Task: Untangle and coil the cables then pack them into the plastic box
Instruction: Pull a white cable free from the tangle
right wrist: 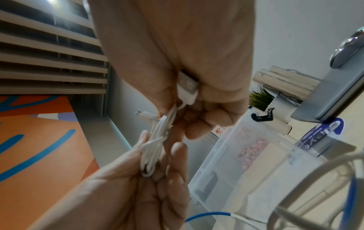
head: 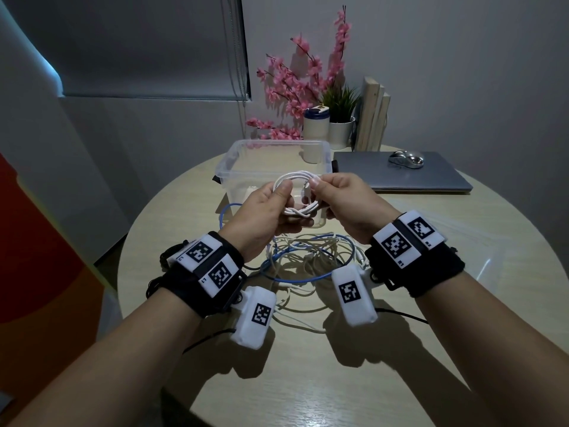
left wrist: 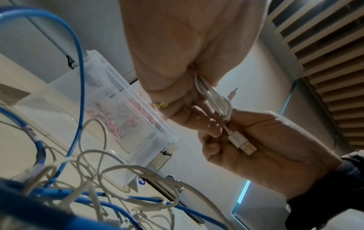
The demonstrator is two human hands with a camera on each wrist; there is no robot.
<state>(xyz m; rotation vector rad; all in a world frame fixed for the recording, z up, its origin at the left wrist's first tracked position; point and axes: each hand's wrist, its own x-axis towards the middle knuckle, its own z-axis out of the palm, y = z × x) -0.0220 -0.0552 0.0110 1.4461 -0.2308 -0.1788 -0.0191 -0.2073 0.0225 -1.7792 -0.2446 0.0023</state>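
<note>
I have the white USB cable (head: 297,192) wound into a small coil and raised above the table (head: 400,349), between my two hands. My left hand (head: 261,211) curls round the coil's nine o'clock side, thumb on top and fingers beneath, so the loops stay stacked and cannot spring apart. My right hand (head: 341,198) pinches the three o'clock side. In the left wrist view the USB plug (left wrist: 243,144) lies along my right palm with the last stretch of lead crossing over the bundle, so I judge I am wrapping the tail round the loops to lock them. The small plug (right wrist: 144,115) at the other end sticks out free near the top of the bundle; how it is tucked I cannot quite tell, since the right wrist view is blurred there.

The plastic box (head: 234,161) stands open at twelve o'clock from the coil, just behind my hands, close enough that the finished coil only has to go forward and down. I can see no cable in it.

At six o'clock, under my wrists, the rest lies on the table: the blue cable (head: 295,277) and several pale white cables (head: 311,252) looped through one another. That heap remains to be sorted, so I reckon the task is in its early part. At two o'clock a closed laptop (head: 409,174) carries a mouse (head: 405,159), well clear of the work.
</note>
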